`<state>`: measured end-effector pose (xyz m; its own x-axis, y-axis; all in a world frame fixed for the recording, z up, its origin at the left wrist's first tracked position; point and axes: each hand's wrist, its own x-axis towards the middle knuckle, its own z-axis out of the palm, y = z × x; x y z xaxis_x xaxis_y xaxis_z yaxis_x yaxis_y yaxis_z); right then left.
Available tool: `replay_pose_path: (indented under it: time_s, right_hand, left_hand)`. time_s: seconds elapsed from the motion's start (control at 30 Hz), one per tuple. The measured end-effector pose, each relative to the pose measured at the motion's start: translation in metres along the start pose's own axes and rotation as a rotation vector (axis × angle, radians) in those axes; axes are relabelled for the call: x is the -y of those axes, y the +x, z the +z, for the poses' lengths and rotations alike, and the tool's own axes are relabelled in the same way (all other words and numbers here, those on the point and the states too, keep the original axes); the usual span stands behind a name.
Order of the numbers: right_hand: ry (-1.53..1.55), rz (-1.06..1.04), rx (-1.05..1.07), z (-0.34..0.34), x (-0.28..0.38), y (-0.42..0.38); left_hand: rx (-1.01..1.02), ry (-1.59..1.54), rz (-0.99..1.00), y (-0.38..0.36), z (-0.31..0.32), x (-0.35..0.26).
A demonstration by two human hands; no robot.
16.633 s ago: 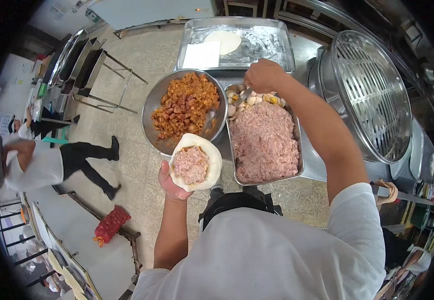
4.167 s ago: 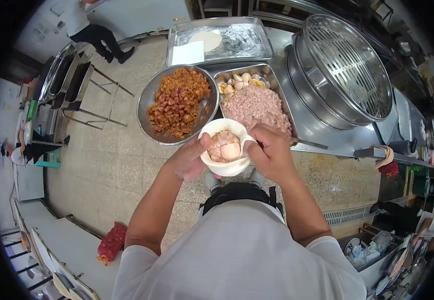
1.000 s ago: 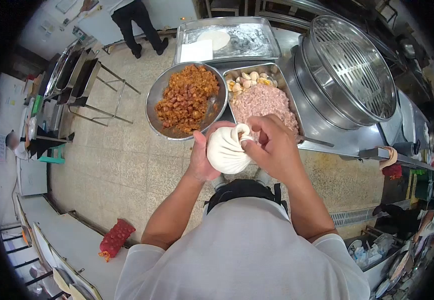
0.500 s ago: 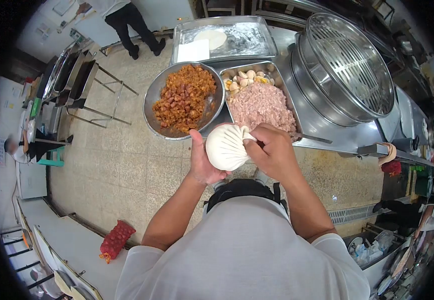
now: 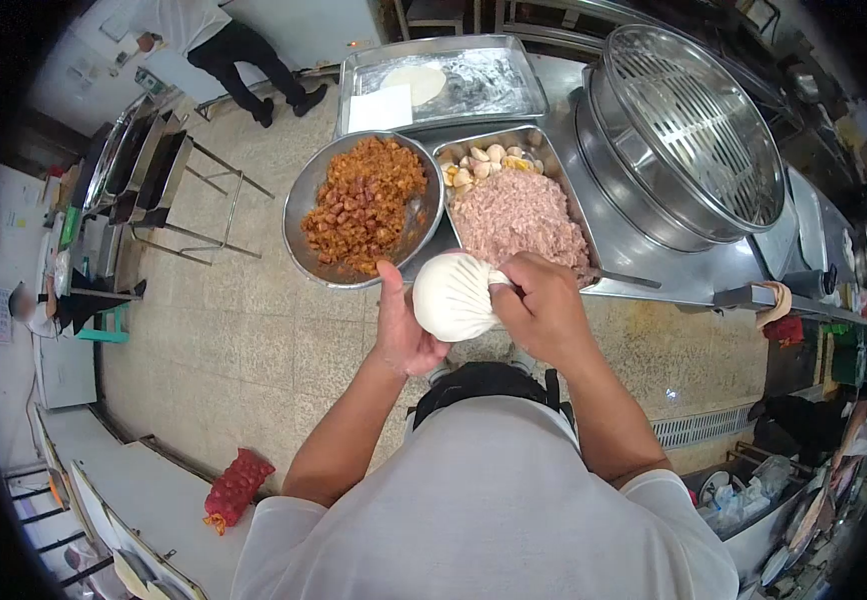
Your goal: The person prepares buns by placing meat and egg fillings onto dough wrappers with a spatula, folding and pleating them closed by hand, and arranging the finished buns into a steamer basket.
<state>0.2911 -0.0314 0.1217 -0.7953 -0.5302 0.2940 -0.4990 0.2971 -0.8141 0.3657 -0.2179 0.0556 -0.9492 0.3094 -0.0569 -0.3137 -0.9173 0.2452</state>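
Note:
A round white stuffed bun (image 5: 454, 298) of raw dough, with pleats running to a gathered top, is held in front of my body. My left hand (image 5: 404, 335) cradles it from the left and below, thumb raised and fingers partly hidden beneath. On the other side, my right hand (image 5: 551, 312) pinches the gathered dough between thumb and fingers. Just beyond lie a metal bowl (image 5: 299, 205) of reddish-brown chunky filling (image 5: 366, 200) and a metal tray (image 5: 576, 195) holding pale pink minced meat (image 5: 519, 215) and egg-like pieces (image 5: 484, 163). A utensil handle (image 5: 629, 278) sticks out of that tray.
A floured tray (image 5: 484, 85) at the back holds a flat dough round (image 5: 416, 83) and white sheet (image 5: 381, 108). Steamer baskets (image 5: 644, 180) stand right. Other people (image 5: 244, 60) are around the room. A red mesh sack (image 5: 239, 488) lies lower left.
The view has shifted slightly. Both hands keep hold of the bun, and the right hand's pinch at the gathered dough has turned a little. The person at the back has moved slightly.

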Motion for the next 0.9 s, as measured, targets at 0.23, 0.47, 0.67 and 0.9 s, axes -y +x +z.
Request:
replay_pose_path:
  time_s: [0.23,0.47,0.67,0.9]
  right_hand:
    - [0.089,0.022,0.080,-0.004,0.010,0.001]
    - [0.178,0.087,0.024,-0.009,0.016,0.007]
    - [0.335,0.116,-0.018,-0.001,0.012,0.006]
    - [0.179,0.046,0.075,-0.011,0.008,0.006]
  left_hand:
    - [-0.292,0.210,-0.123,0.002,0.036,0.005]
    - [-0.346,0.096,0.007,0.009,0.037,-0.001]
    - [-0.218,0.199,-0.039,0.011,0.028,-0.006]
    - [-0.373,0.419,0.001,0.015,0.029,-0.015]
